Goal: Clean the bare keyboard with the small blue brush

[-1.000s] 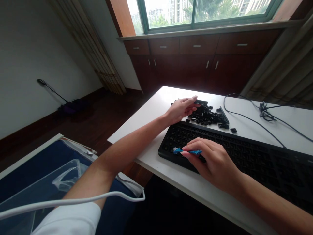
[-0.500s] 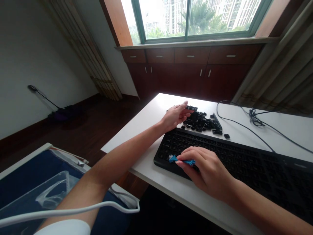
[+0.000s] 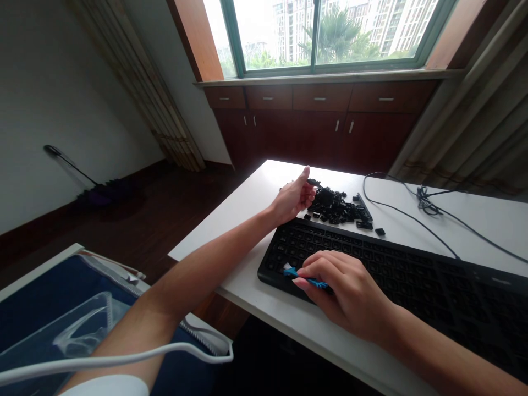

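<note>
My right hand pinches a small blue brush between thumb and fingers. Its white bristles rest over the left end of a black keyboard, whose keycaps are off across much of the visible part. Beyond the keyboard's top left corner, my left hand has curled fingers and a raised thumb. A dark keycap shows at its fingers, partly hidden. Next to that hand lies a pile of loose black keycaps.
A single keycap lies right of the pile. The black cable loops over the white table. At lower left, a blue zippered case holds clear plastic, with a white bar crossing in front. Cabinets stand behind.
My left thumb has lifted, and the long keycap held there now shows less, seeming turned. The brush has shifted very slightly in my right hand's pinch. The view has moved a little.
</note>
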`<act>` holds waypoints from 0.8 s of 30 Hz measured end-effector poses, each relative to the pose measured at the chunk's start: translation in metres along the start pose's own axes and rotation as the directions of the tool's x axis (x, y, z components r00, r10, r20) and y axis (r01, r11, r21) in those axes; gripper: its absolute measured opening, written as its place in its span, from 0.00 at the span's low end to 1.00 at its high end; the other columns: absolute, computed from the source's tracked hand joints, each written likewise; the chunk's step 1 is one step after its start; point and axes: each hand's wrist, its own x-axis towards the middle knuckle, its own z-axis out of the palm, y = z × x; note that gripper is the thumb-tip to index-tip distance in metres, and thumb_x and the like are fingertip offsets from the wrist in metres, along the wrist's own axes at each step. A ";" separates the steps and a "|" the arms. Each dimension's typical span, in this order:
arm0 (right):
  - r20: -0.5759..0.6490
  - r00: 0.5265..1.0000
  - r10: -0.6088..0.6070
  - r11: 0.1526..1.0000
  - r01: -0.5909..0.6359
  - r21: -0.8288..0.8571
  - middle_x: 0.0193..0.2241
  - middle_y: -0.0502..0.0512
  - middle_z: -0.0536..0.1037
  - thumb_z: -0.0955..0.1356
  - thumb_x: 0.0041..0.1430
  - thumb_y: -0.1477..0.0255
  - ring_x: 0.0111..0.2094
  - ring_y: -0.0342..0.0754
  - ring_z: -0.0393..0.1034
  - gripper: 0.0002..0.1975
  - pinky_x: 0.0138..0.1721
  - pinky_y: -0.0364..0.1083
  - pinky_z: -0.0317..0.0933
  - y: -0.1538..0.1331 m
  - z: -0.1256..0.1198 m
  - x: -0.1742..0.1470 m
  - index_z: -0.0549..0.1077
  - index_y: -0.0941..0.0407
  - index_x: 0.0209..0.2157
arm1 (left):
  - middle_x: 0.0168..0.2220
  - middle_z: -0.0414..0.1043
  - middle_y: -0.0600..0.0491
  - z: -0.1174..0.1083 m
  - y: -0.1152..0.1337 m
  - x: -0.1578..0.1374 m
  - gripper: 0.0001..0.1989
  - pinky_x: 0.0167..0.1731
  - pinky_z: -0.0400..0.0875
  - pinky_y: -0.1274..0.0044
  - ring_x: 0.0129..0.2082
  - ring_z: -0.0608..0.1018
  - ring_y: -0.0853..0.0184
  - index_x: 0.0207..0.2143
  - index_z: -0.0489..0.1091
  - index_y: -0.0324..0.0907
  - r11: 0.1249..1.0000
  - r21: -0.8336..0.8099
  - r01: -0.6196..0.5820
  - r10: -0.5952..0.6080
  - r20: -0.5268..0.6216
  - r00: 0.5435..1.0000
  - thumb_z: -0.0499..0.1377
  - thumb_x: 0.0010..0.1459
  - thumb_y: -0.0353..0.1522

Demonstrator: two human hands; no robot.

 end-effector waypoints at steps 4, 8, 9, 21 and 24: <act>-0.001 1.000 -0.003 1.000 0.003 -0.004 0.33 0.53 0.78 0.70 0.62 0.76 0.32 0.43 0.71 0.04 0.35 0.44 0.64 0.001 0.001 0.000 0.70 0.58 0.36 | 0.25 0.68 0.55 0.000 0.000 0.001 0.28 0.23 0.65 0.83 0.22 0.70 0.77 0.25 0.63 0.40 1.000 -0.013 0.002 -0.002 0.002 1.000 0.64 0.48 0.56; -0.011 0.999 -0.036 0.999 0.036 -0.019 0.34 0.52 0.79 0.70 0.62 0.77 0.33 0.43 0.72 0.05 0.36 0.44 0.64 0.001 0.000 -0.001 0.70 0.58 0.39 | 0.25 0.68 0.55 0.000 -0.001 0.002 0.27 0.23 0.65 0.83 0.22 0.70 0.77 0.26 0.64 0.39 1.000 0.001 0.005 -0.005 -0.011 1.000 0.65 0.49 0.54; -0.010 0.999 -0.046 0.999 0.046 -0.026 0.35 0.52 0.79 0.70 0.62 0.77 0.33 0.43 0.72 0.06 0.36 0.44 0.64 0.000 0.000 -0.001 0.71 0.58 0.40 | 0.25 0.69 0.55 0.000 -0.001 0.002 0.26 0.23 0.65 0.83 0.22 0.71 0.76 0.26 0.65 0.39 1.000 0.009 0.002 -0.001 -0.016 1.000 0.66 0.49 0.53; 0.040 0.994 -0.105 0.993 0.107 -0.053 0.37 0.54 0.79 0.68 0.61 0.82 0.34 0.44 0.72 0.12 0.37 0.46 0.64 -0.001 0.001 -0.002 0.69 0.58 0.46 | 0.48 0.76 0.39 -0.005 -0.001 0.001 0.22 0.38 0.77 0.76 0.43 0.82 0.59 0.36 0.60 0.40 0.988 -0.151 0.019 -0.008 0.071 0.997 0.53 0.63 0.51; 0.041 0.994 -0.106 0.993 0.108 -0.055 0.37 0.54 0.79 0.67 0.61 0.83 0.34 0.44 0.72 0.12 0.37 0.46 0.64 -0.002 0.001 -0.003 0.69 0.58 0.46 | 0.51 0.74 0.39 -0.005 -0.002 0.000 0.23 0.41 0.78 0.74 0.46 0.81 0.57 0.40 0.64 0.39 0.985 -0.171 0.027 -0.013 0.084 0.996 0.52 0.63 0.52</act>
